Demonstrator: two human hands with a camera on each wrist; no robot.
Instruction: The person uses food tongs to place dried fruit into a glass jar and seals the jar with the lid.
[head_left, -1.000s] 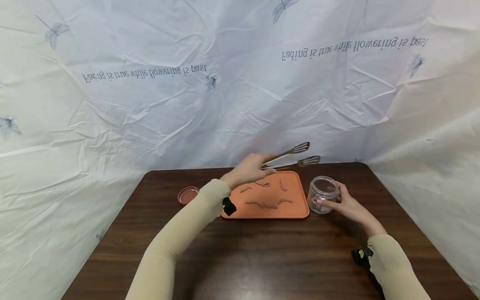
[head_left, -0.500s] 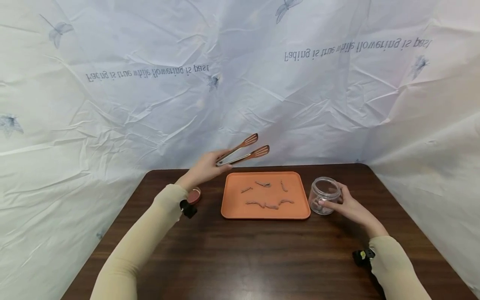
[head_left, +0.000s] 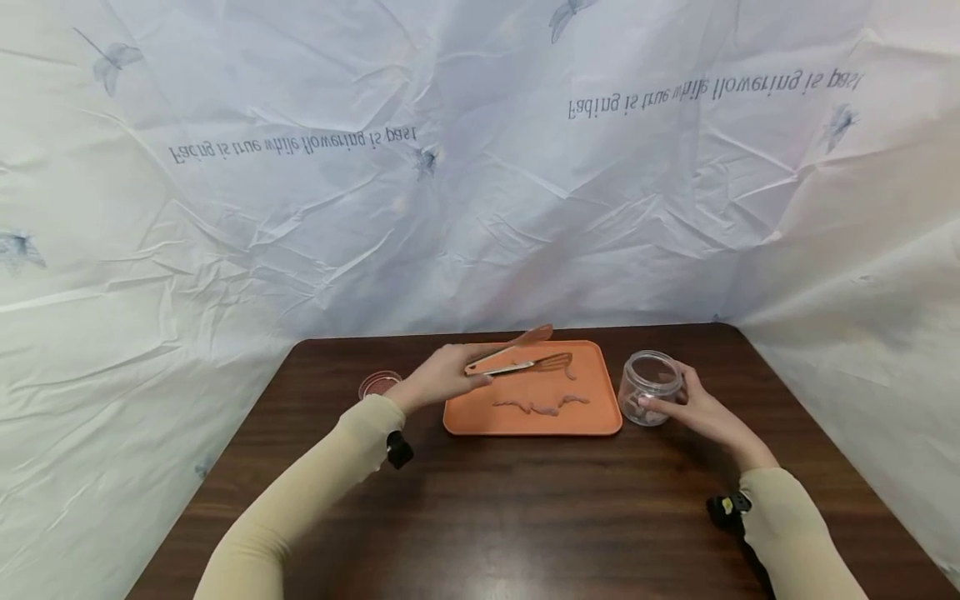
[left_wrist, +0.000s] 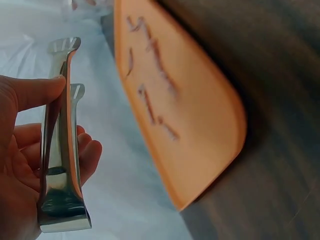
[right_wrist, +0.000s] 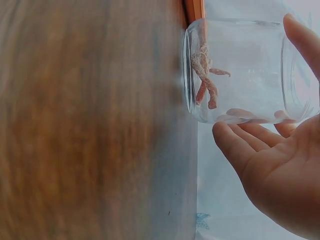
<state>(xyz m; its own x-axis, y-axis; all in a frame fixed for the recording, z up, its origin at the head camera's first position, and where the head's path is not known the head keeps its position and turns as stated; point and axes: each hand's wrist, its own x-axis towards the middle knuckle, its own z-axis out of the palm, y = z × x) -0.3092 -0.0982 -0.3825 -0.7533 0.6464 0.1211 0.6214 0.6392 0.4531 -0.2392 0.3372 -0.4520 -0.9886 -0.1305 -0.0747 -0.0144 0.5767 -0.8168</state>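
Note:
My left hand (head_left: pixel 444 373) grips slotted tongs (head_left: pixel 536 335) with metal handles, their two arms spread apart above the orange tray (head_left: pixel 476 423). In the left wrist view, thumb and fingers hold the tongs' metal body (left_wrist: pixel 56 186), and nothing shows between the tips. Several thin, brownish, twisted strips (head_left: pixel 543 411) lie on the tray, some hidden behind the tongs. To the right of the tray my right hand (head_left: pixel 705 421) holds a clear, lidless jar (head_left: pixel 633 392) upright by its side. A few reddish-brown strips (right_wrist: pixel 202 70) rest at the jar's bottom.
A round reddish lid (head_left: pixel 379 383) lies left of the tray, partly behind my left wrist. All of this is on a dark wooden table (head_left: pixel 487 517). A wrinkled white printed sheet (head_left: pixel 480 208) hangs behind the table and along its sides.
My left hand swung the tongs left from near the jar, then back right and lower over the tray. The right hand keeps its hold on the jar in the same spot.

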